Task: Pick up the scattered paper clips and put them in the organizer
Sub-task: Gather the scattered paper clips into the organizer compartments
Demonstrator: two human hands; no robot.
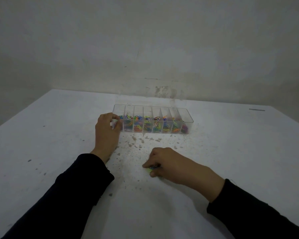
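The right hand pinches a small cluster of clips against the table, fingertips curled tight over what looks like a blue clip and a pale green one; how many it grips cannot be told. The left hand is closed lightly on the near left corner of the organizer, fingers on its clear wall, steadying it. No other loose clips show on the bare, speckled surface. The organizer stands well apart from the pinching hand, toward the table's far side, its compartments already holding mixed coloured clips.

The risk lies in the lift. A grip taken flat against the table may catch only the upper clip, so the one beneath could slide out and stay behind. Clips hooked together may swing and drop in the carry across. At the box, narrow dividers mean a loose release could send a clip onto a wall edge or over the side. A hard push from the steadying hand could also shift the light box.
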